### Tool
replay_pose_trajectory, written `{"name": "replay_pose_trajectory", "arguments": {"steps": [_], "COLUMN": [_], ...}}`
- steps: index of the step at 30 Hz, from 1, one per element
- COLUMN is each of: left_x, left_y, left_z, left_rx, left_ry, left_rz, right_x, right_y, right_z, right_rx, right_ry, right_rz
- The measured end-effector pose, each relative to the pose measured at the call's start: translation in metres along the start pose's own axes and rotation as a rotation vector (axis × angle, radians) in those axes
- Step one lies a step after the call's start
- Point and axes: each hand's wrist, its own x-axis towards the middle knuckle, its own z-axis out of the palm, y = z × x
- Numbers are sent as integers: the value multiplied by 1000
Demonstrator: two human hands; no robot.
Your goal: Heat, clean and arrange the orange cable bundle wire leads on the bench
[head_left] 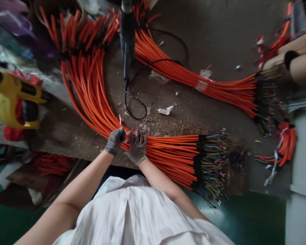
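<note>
A thick bundle of orange cables (90,92) curves from the upper left to the table's front edge, where its ends fan out in black sleeves and thin coloured wires (213,153). My left hand (115,140), in a grey glove, is closed at the middle of this bundle, with a short pink strip (120,119) standing up from its fingers. Right beside it my right hand (137,146), also gloved, lies across the cables with its fingers spread.
Behind lies a second orange bundle (168,61). A dark heat gun (127,41) with a looped cord stands at the back. The yellow tool (17,98) is at left. Cardboard rolls (303,66) and a small orange coil (287,143) are at right.
</note>
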Motion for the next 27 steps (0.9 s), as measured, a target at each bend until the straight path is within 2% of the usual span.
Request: {"name": "replay_pose_trajectory", "arguments": {"steps": [2,5,9,13,16,18,22,24,27], "left_x": [-13,-30,-30,-19,-13,-10,-5,-4,-5], "left_y": [2,9,24,36,39,39,38,39,39], "left_z": [4,5,2,-1,-2,-2,-3,-5,-7], "left_rx": [105,267,406,477,517,487,290,242,172], "left_ry": [-37,-113,-177,-204,-191,-181,-156,-139,-98], "left_rz": [61,142,211,274,319,274,33,-25,-73], "right_x": [2,7,9,22,40,53,76,81,75], "right_y": [1,8,17,25,29,28,17,10,10], "right_z": [9,6,-3,-26,-53,-69,-82,-79,-66], "right_rx": [-3,42,130,453,828,1036,1235,1248,1190], "right_ry": [15,42,13,12,-154,-288,-384,-370,-266], "right_rz": [-42,-65,-84,-44,-77,-101,-130,-63,39]}}
